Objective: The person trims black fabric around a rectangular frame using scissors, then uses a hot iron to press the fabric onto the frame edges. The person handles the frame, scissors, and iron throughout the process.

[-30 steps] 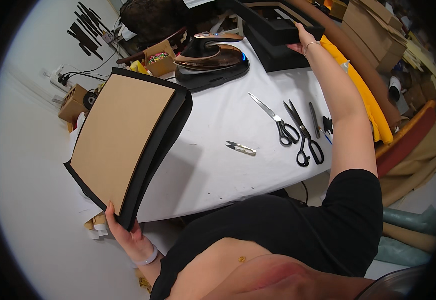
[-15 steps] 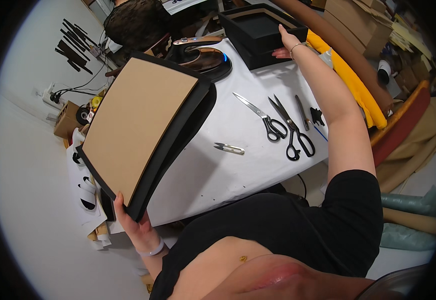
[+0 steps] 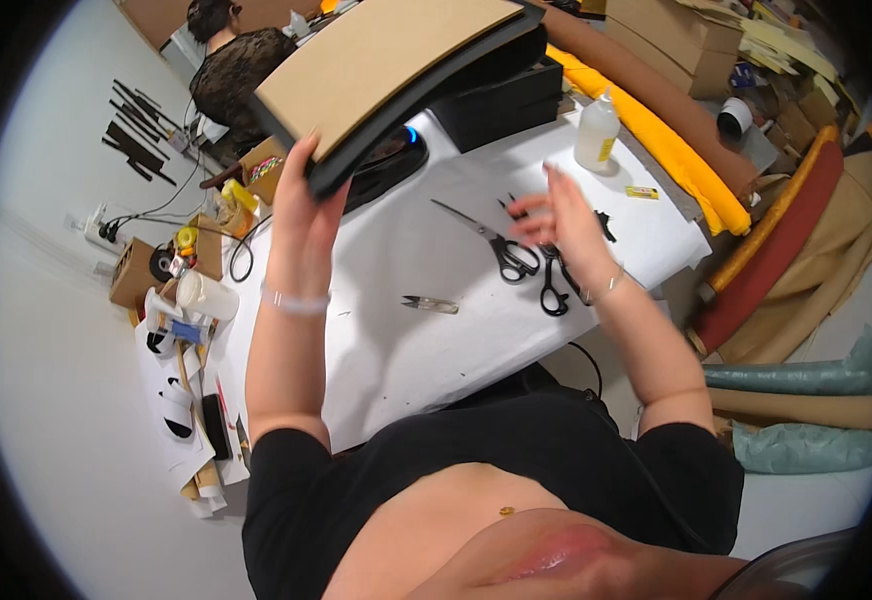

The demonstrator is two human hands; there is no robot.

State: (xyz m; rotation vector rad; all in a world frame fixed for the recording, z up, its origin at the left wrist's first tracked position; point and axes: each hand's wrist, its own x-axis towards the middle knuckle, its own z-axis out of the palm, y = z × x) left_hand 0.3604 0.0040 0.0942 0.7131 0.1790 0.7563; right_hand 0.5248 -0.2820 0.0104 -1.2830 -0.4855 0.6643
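My left hand grips the lower corner of a black flap-like box lid with a tan board face, raised and tilted over the far side of the table. Partly behind it stands a black box, its top mostly hidden by the lid. My right hand is in the air with nothing in it, fingers apart and slightly blurred. Below and beside that hand lie two pairs of black-handled scissors, one pair in plain sight and the other partly covered by the hand. Small thread snips lie nearer to me.
An iron with a blue light sits under the lid. A clear squeeze bottle stands at the back right, beside a yellow roll. Boxes and a white jar crowd the left edge. Another person is at the far left.
My left hand has carried the lid up, away and to the right. My right hand has come off the black box and back toward me. The squeeze bottle has come into sight.
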